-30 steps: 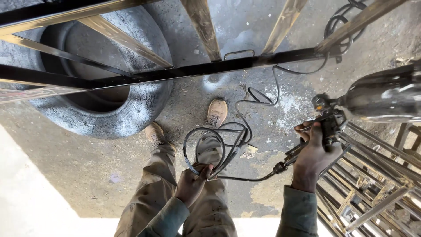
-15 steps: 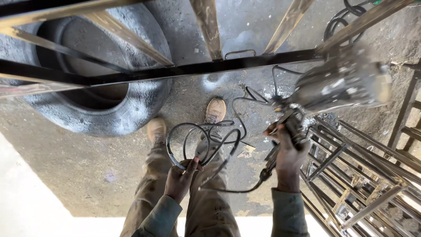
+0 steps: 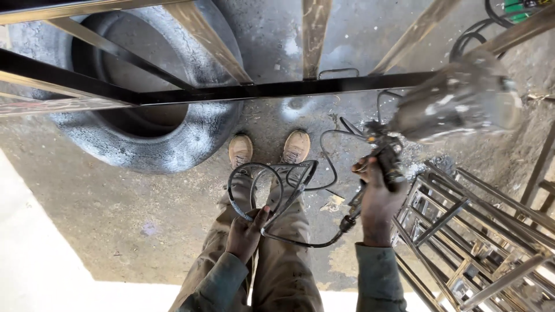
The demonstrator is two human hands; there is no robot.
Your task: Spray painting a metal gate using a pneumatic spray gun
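Over stained concrete, left hand (image 3: 245,234) fingers clamp coiled hose (image 3: 272,193); right hand (image 3: 378,199) grips spray gun (image 3: 388,156) — cup blurred.

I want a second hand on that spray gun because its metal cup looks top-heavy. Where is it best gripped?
Grip the spray gun by its dark handle below the cup, from the underside, where the right hand holds it. The tilted cup is smooth and bulky, a poorer hold.

We see just one thing like that: a small green box-shaped thing with a yellow label (image 3: 523,7) at the top right edge, too cut off to tell more.
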